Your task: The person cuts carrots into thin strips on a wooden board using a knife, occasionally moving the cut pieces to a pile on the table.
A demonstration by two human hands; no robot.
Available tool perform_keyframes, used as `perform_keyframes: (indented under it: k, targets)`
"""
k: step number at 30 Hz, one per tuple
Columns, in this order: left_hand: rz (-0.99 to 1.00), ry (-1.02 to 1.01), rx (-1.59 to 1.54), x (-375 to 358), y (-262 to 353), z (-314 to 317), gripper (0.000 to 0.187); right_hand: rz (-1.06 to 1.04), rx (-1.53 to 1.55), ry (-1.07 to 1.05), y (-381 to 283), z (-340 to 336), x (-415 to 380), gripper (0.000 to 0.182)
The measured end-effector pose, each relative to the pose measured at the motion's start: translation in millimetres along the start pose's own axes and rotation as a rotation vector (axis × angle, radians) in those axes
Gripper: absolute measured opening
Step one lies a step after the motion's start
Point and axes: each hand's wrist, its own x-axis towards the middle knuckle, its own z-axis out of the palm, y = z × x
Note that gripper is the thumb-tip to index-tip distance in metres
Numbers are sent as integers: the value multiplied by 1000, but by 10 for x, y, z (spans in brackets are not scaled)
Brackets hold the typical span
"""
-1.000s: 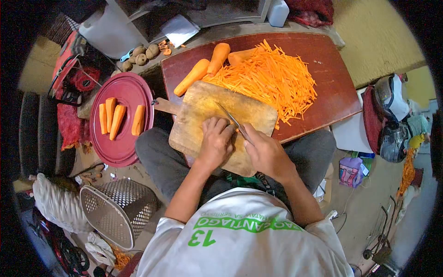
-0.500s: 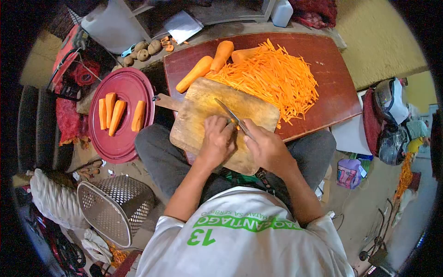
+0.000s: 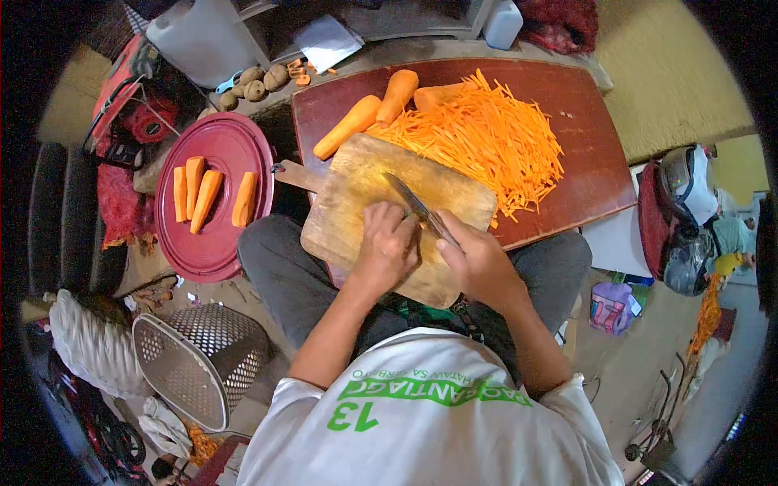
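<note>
My right hand point(image 3: 478, 259) is wrapped round the handle of a kitchen knife point(image 3: 413, 201), its blade slanting up and left over the wooden cutting board point(image 3: 344, 211). Beside the blade, my left hand point(image 3: 387, 247) has its fingers curled down against the board. A bit of orange carrot point(image 3: 421, 225) shows at those fingertips; the rest of the piece is hidden under the hand. Beyond the board lies a large heap of carrot strips point(image 3: 494, 138). Whole peeled carrots point(image 3: 348, 127) lie along the heap's left side.
The board rests over my lap and the edge of a dark red table point(image 3: 583, 162). To the left, a round red lid point(image 3: 215, 263) holds several cut carrot lengths point(image 3: 207, 198). A perforated basket point(image 3: 203, 356) lies on the floor; brown root vegetables point(image 3: 254, 90) sit behind.
My right hand and the knife have shifted slightly up and right, and the blade shows more of its flat side. My left hand stays in nearly the same spot. The whole view has shifted a little.
</note>
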Motion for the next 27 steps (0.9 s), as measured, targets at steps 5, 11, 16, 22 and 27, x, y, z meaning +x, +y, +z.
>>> perform_keyframes:
  k: [5,11,16,22,27]
  targets:
    - [19,12,11,-43,-32,23,37,127,15,-83,-183,-158,-352,45]
    - [12,33,29,-45,-44,89,30,91,35,-45,-110,-44,-6,42]
    - [9,39,-9,-31,-30,51,28,94,10,-15,-187,-169,-84,41]
    - [-5,43,-9,-33,-48,53,28,74,-16,-21,-137,-98,-344,43]
    - [-26,16,-23,-29,-24,36,20,59,-10,-57,-127,-41,7,47]
